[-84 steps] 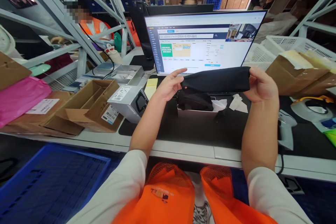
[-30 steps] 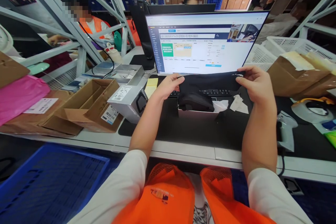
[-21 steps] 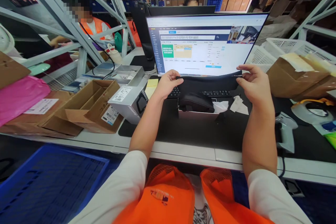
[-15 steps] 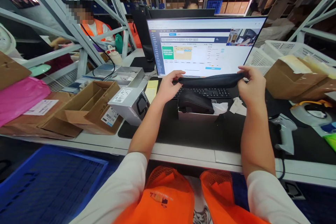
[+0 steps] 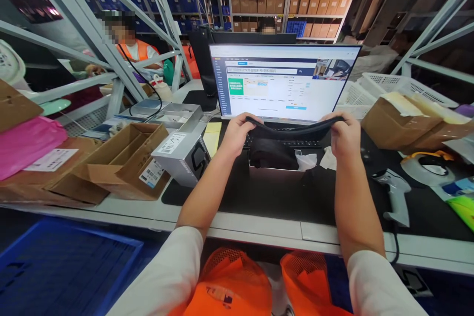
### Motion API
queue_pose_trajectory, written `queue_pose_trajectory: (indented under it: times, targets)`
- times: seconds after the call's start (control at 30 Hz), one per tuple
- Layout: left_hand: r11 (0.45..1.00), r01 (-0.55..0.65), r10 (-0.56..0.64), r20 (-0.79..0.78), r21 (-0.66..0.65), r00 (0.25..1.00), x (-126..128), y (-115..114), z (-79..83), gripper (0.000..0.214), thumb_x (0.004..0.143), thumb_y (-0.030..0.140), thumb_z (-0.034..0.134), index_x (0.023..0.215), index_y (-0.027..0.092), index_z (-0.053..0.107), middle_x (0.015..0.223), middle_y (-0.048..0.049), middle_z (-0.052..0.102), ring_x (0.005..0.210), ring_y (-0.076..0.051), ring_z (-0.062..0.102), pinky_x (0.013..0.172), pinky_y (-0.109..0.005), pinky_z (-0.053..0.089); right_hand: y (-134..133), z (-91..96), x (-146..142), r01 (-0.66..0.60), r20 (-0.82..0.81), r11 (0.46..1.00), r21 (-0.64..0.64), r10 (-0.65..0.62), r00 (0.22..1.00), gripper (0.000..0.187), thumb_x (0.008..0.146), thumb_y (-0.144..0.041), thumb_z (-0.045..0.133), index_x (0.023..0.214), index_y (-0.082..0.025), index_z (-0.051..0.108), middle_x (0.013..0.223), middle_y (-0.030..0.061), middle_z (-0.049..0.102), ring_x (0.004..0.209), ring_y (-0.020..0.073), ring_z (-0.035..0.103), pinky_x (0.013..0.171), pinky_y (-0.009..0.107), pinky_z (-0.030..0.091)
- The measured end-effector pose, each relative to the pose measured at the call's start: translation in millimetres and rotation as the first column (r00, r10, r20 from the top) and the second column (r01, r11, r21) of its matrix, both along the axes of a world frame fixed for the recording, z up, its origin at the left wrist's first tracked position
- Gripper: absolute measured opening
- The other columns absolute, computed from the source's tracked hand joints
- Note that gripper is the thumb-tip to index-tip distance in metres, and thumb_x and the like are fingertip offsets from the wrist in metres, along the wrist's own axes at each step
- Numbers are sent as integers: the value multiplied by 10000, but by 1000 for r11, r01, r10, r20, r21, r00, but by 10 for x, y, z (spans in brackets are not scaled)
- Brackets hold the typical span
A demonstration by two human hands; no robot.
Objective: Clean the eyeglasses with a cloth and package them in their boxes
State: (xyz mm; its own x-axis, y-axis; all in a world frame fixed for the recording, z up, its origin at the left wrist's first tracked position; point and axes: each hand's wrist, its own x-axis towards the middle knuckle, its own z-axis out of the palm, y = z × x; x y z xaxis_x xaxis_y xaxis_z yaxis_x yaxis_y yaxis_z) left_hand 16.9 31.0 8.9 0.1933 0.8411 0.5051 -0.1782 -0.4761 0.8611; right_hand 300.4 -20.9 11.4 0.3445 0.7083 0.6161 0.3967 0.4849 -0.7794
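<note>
1. Since the earliest view, the black cloth strip (image 5: pixel 296 131) has tipped from broad side to narrow edge, and its middle now dips between the hands, which have drawn slightly closer together.
2. Pinched around the strip's left end is the worker's left hand (image 5: pixel 237 137); the right hand (image 5: pixel 346 137) grips the other end, fingers folded over it.
3. That strip hangs in the air before the screen (image 5: pixel 277 89), above the keyboard (image 5: pixel 305 142).
4. Just below it, an open box (image 5: pixel 274 174) sits on the dark mat (image 5: pixel 274 202), with a black bundle (image 5: pixel 272 154) and some white paper (image 5: pixel 306 161) inside.
5. To the worker's left I see a grey box (image 5: pixel 177 163) beside an open cardboard box (image 5: pixel 126 170).
6. Over to the right lies a scanner (image 5: pixel 397 200), near a tape roll (image 5: pixel 425 170).
7. Beyond the metal frame sits a person in an orange vest (image 5: pixel 130 52).
</note>
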Motion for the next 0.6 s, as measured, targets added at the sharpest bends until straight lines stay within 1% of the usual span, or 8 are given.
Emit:
queue_pose_trajectory:
  times: [0.03,0.1,0.23,0.3,0.37,0.47,0.53,0.6]
  targets:
    - [989,58,-53,37,-138,998,-2,11,10,103,709,236,606,786,180,644,796,-19,675,800,-180,655,790,-313,547,-2,12,-8,-63,-40,990,-126,58,998,94,693,-288,530,765,-235,558,757,36,589,804,212,630,770,345,556]
    - [941,127,-102,94,-315,990,-24,36,31,179,685,294,683,808,170,643,749,-10,664,742,-170,646,722,-282,543,-14,39,-51,-144,-130,951,-274,112,985,147,683,-341,574,778,-229,573,729,26,581,728,192,601,675,304,535]
    - [896,164,-119,133,-413,984,-137,127,46,358,658,352,778,939,169,655,836,-33,697,766,-173,670,669,-260,542,-21,63,-121,-262,-234,887,-381,181,955,238,700,-430,633,786,-221,558,628,4,520,528,151,486,498,283,465]
    - [885,129,-117,54,-448,992,-207,207,23,411,642,311,783,1016,188,663,866,-24,686,750,-160,661,598,-230,519,16,32,-77,-265,-152,829,-492,218,964,254,727,-451,617,783,-213,548,624,12,529,499,148,483,467,286,453]
    - [870,85,-144,-86,-486,986,-265,301,-27,429,640,273,766,1053,209,672,885,-13,661,708,-134,631,521,-194,475,79,-29,14,-212,-16,754,-621,259,966,243,760,-438,586,778,-199,545,653,29,571,510,149,527,497,287,477]
    - [855,58,-208,-239,-515,949,-322,431,-134,342,641,250,747,971,181,694,824,-13,620,554,-89,532,424,-180,401,176,-141,150,-135,119,628,-767,345,931,217,776,-388,597,717,-184,553,617,33,587,510,148,557,535,277,487]
    - [855,62,-270,-340,-515,901,-349,491,-206,322,639,243,756,945,159,701,735,-4,596,455,-78,476,393,-201,386,222,-204,196,-114,155,545,-831,423,893,206,751,-350,632,659,-177,571,591,30,590,524,149,559,530,266,467]
    - [860,80,-352,-472,-505,808,-376,525,-260,368,653,256,765,1002,159,697,666,13,582,414,-101,504,414,-228,425,256,-250,201,-77,200,482,-873,497,844,180,714,-313,660,622,-173,593,596,16,595,543,136,538,522,250,433]
